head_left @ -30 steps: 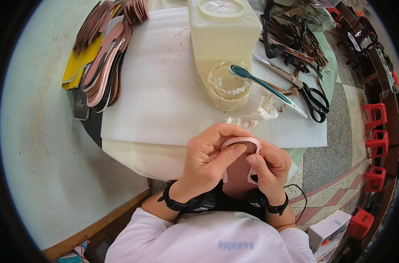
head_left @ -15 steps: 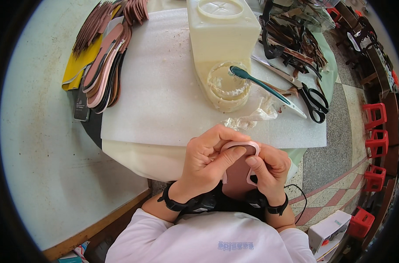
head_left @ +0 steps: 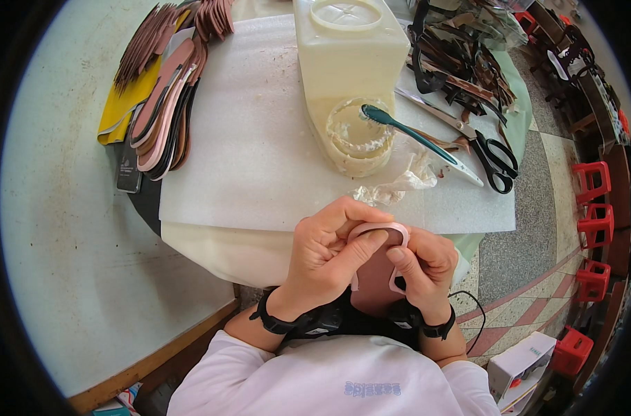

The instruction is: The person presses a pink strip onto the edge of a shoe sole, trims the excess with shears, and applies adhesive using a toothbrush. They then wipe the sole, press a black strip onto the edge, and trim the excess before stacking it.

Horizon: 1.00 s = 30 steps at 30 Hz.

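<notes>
Between my hands, near the table's front edge, is a brownish-pink shoe insole (head_left: 376, 274) with a pale pink strip (head_left: 379, 227) bent round its rounded end. My left hand (head_left: 331, 251) pinches that end from the left, its thumb lying across the insole's face. On the right side, my right hand (head_left: 430, 263) grips the strip and the insole's edge between thumb and bent fingers. The insole's lower end drops toward my lap, and my fingertips behind it are hidden.
A pale plastic container (head_left: 353, 62) with a glue-crusted opening stands ahead, a green-and-white toothbrush (head_left: 426, 145) across it. Scissors (head_left: 468, 132) and dark leather scraps (head_left: 468, 69) lie right. Finished-looking insoles (head_left: 166, 114) are stacked at left beside a yellow sheet (head_left: 126, 111). Red stools (head_left: 593, 229) stand far right.
Both hands keep almost the same grip on the insole. The whole view has shifted very slightly; nothing is let go or picked up.
</notes>
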Motion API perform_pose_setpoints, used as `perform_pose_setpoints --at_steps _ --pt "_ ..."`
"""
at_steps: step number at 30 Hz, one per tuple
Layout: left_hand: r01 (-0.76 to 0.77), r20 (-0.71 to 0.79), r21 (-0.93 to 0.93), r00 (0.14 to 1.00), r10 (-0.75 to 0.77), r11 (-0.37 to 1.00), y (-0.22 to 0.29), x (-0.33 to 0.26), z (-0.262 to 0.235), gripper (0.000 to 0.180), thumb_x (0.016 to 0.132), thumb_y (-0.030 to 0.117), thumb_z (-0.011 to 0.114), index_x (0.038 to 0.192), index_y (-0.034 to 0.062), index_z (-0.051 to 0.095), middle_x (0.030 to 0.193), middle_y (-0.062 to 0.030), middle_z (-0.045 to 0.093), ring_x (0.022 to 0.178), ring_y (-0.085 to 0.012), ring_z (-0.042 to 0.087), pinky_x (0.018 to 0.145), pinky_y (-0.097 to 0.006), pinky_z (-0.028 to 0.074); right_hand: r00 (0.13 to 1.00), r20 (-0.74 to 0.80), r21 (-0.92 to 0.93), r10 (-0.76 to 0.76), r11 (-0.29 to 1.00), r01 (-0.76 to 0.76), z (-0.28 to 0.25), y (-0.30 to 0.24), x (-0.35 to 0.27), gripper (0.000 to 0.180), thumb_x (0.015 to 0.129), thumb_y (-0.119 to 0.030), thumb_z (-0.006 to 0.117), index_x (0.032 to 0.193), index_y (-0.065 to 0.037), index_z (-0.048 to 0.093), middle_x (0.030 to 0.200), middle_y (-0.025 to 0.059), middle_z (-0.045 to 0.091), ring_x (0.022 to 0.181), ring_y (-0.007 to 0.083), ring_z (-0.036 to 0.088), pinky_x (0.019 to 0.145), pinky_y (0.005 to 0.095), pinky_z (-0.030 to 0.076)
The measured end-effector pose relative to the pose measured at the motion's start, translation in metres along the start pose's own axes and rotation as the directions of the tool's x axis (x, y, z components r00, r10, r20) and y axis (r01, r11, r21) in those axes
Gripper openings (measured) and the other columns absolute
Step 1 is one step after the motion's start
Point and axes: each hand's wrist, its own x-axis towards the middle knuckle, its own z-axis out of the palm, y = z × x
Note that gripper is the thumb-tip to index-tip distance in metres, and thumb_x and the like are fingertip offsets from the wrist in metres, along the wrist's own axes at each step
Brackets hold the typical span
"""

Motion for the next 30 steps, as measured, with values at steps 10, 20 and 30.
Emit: perform_pose_setpoints --at_steps 10,20,30 --pt "0.013 0.006 -0.032 1.0 -0.013 0.999 0.002 0.0 -0.002 0.021 0.086 -0.007 0.052 0.107 -0.0035 0.054 0.097 -0.0089 0.063 0.09 -0.0092 0.059 0.075 -0.019 0.045 0.999 -0.008 -0.004 0.033 0.999 -0.033 0.001 -0.001 0.0 0.027 0.079 -0.006 0.066 0.062 -0.001 0.046 0.052 0.0043 0.037 0.044 0.0125 0.035 0.042 0.0259 0.027" --pt "0.013 -0.015 0.033 1.0 -0.012 0.999 0.002 0.0 0.0 0.022 0.086 -0.006 0.053 0.108 -0.0028 0.054 0.097 -0.0086 0.062 0.088 -0.0089 0.058 0.076 -0.019 0.046 0.991 -0.002 0.075 0.133 0.988 -0.133 -0.001 -0.003 -0.002 0.03 0.086 -0.01 0.061 0.061 -0.001 0.045 0.052 0.0 0.037 0.047 0.0067 0.033 0.042 0.0235 0.026" --pt "-0.003 0.053 0.043 0.999 0.001 0.999 -0.001 0.002 0.0 0.018 0.086 -0.007 0.051 0.102 0.0001 0.049 0.1 -0.0153 0.063 0.093 -0.0127 0.059 0.08 -0.023 0.046 0.948 -0.059 0.263 0.314 0.921 -0.289 0.004 -0.018 0.004 0.033 0.091 -0.014 0.055 0.062 0.0 0.048 0.053 -0.0022 0.039 0.051 0.0041 0.034 0.045 0.0216 0.028"
